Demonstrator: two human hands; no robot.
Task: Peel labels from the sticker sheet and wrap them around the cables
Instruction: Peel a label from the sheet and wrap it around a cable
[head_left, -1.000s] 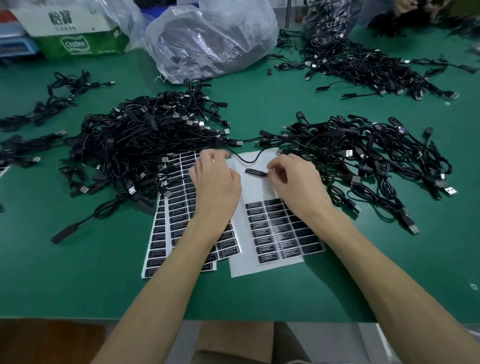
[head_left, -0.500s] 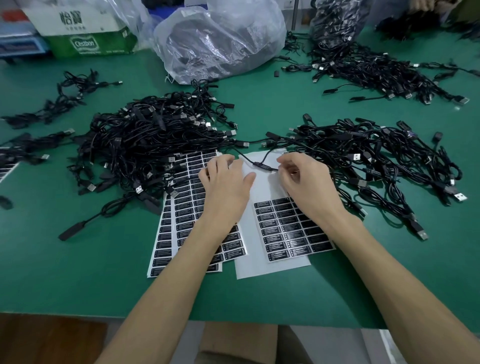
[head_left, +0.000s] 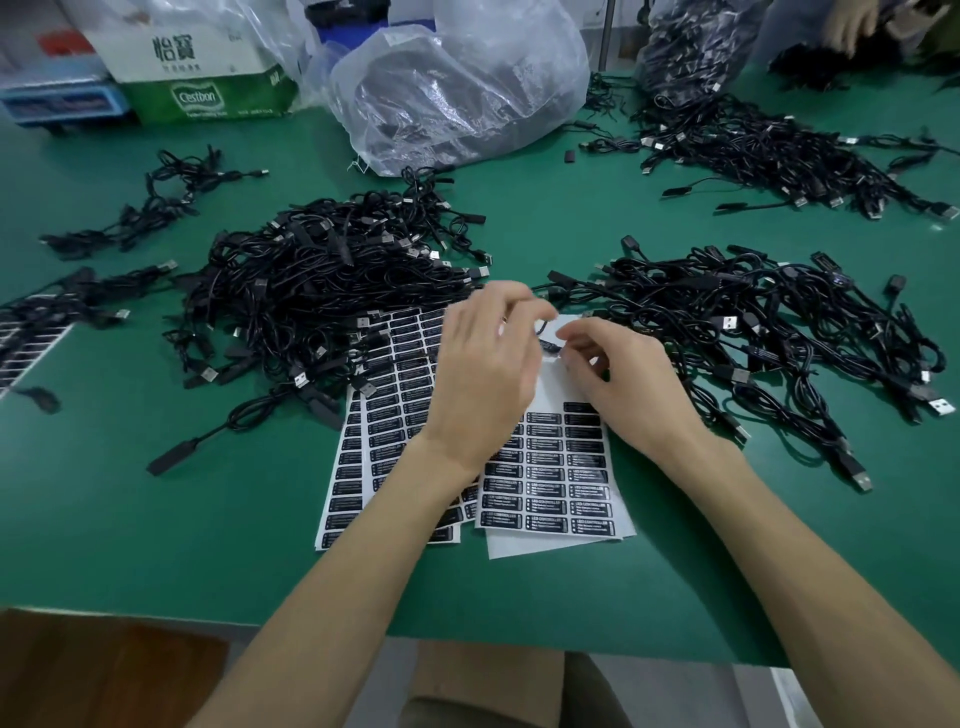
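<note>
Mid-wrap I reckon: my right hand (head_left: 623, 387) pinches the cable (head_left: 546, 344) over the sticker sheet's (head_left: 566, 470) far end, left hand (head_left: 480, 374) too blurry to call, next needs a firm press-down.

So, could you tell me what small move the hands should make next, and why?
Probably press the label closed around the cable: the right hand pinches that dark piece on the cable, above the sticker sheet. The left hand is blurred, so its grip is unclear.
</note>
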